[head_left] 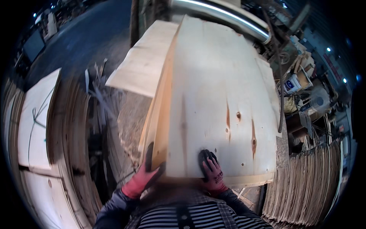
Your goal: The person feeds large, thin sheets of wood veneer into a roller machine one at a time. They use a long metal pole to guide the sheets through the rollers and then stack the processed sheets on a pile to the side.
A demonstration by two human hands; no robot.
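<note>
A stack of wide, pale wood veneer sheets [213, 76] lies in front of me, its top sheet marked with dark knots and streaks. My left hand [143, 177], in a red glove with dark fingers, is at the stack's near left corner. Its thumb and fingers go round the edge of the yellowish veneer sheets [160, 147] fanned out beneath the top one. The fingertips on the underside are partly hidden. My right hand [210, 170], gloved alike, rests on the top sheet near its front edge, fingers spread and holding nothing.
Another veneer sheet [143, 57] sticks out at the far left. A shiny metal roller [228, 17] crosses behind the stack. Bundled veneer stands at left [36, 122] and right [305, 187]. A white bucket [292, 84] lies among clutter at right, past a dark hose [281, 95].
</note>
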